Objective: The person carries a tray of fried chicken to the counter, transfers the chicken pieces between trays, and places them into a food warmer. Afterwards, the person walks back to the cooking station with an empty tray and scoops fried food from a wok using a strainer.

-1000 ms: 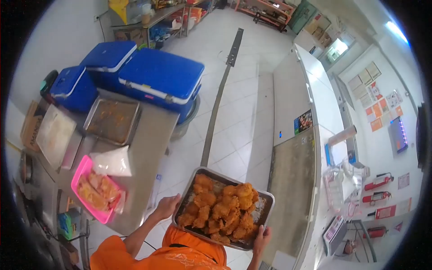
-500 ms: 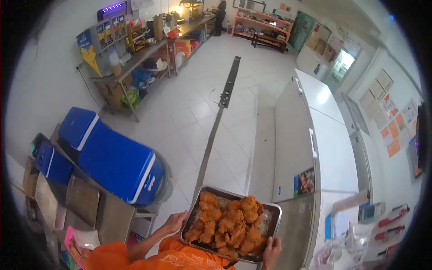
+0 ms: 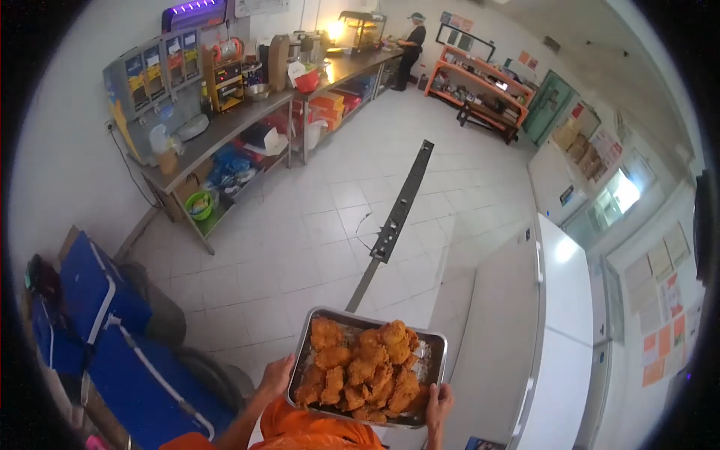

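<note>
A metal tray [image 3: 433, 351] heaped with brown fried pieces [image 3: 367, 367] is held level in front of my orange clothing [image 3: 315, 431]. My left hand [image 3: 278, 375] grips the tray's left edge. On the right edge, my right hand [image 3: 439, 405] is closed, its thumb at the rim and its fingers mostly hidden under the tray. The fried pieces lie in a pile, with some bare tray showing at the right and along the far side.
Blue coolers [image 3: 150, 382] stand at the lower left. Steel tables [image 3: 217, 139] line the left wall, where a person [image 3: 412, 51] stands at the far end. White chest freezers [image 3: 559, 300] are on the right. A drain channel [image 3: 401, 202] crosses the tiled floor [image 3: 300, 240].
The view has moved forward past the work table and coolers, which have shifted to the lower left. More of the far room shows. Both hands still hold the tray.
</note>
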Action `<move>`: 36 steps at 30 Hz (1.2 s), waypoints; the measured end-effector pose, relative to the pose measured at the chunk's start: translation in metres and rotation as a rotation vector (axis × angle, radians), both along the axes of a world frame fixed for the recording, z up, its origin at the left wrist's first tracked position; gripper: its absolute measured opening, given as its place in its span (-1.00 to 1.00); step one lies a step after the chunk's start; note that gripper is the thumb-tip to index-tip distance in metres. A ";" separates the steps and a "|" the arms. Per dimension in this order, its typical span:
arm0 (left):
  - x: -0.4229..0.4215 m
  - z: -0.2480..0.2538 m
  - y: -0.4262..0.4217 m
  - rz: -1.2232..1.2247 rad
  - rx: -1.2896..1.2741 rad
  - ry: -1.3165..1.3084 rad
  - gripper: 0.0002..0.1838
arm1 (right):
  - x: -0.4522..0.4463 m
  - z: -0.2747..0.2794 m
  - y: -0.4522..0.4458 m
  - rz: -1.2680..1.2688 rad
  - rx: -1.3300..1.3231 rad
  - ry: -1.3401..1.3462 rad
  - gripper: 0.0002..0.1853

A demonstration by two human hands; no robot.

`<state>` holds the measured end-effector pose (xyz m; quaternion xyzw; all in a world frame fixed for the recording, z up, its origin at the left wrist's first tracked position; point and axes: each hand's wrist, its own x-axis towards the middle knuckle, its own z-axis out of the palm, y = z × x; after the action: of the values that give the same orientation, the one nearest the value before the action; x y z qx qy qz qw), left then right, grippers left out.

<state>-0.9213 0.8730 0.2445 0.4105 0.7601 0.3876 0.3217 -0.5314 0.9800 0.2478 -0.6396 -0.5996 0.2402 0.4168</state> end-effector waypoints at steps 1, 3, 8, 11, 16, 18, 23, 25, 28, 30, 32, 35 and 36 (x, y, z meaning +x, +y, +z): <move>0.001 -0.007 -0.007 0.003 -0.020 -0.015 -0.32 | 0.004 -0.002 -0.007 -0.036 0.015 -0.127 -0.68; -0.007 0.015 -0.001 -0.026 -0.009 -0.123 -0.32 | 0.003 -0.004 -0.009 -0.023 -0.021 -0.085 -0.68; -0.007 0.005 0.007 -0.050 0.058 -0.041 -0.32 | 0.012 -0.013 -0.017 -0.099 0.057 -0.043 -0.67; -0.019 0.011 -0.001 -0.057 0.118 0.038 -0.34 | 0.000 -0.001 -0.020 -0.061 -0.042 -0.035 -0.68; 0.010 0.012 -0.042 0.132 0.002 -0.187 -0.46 | 0.009 0.041 0.005 0.063 -0.056 0.050 -0.65; 0.035 0.058 -0.059 0.259 0.093 -0.366 -0.46 | 0.012 0.088 0.003 0.174 -0.063 -0.073 -0.68; 0.055 0.115 -0.078 0.494 0.162 -0.359 -0.44 | -0.007 0.168 0.063 0.363 -0.125 -0.013 -0.70; 0.065 0.165 -0.076 0.526 0.211 -0.385 -0.45 | -0.010 0.193 0.084 0.436 -0.082 0.070 -0.72; 0.021 0.175 -0.027 0.532 0.281 -0.348 -0.47 | -0.073 0.179 0.151 0.513 -0.029 0.116 -0.77; 0.012 0.172 0.004 0.518 0.288 -0.295 -0.48 | -0.107 0.189 0.201 0.542 0.037 0.145 -0.77; 0.017 0.216 0.100 0.598 0.236 -0.127 -0.50 | -0.127 0.244 0.315 0.601 0.055 0.111 -0.75; -0.043 0.273 0.202 0.606 0.154 -0.170 -0.49 | -0.191 0.293 0.415 0.634 0.047 0.060 -0.73; -0.043 0.300 0.205 0.614 0.146 -0.228 -0.49 | -0.198 0.311 0.421 0.623 0.037 0.043 -0.73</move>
<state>-0.9642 1.0782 0.5446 0.1383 0.7777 0.5633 0.2425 -0.7291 1.4006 0.5584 -0.4123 -0.7619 0.3590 0.3474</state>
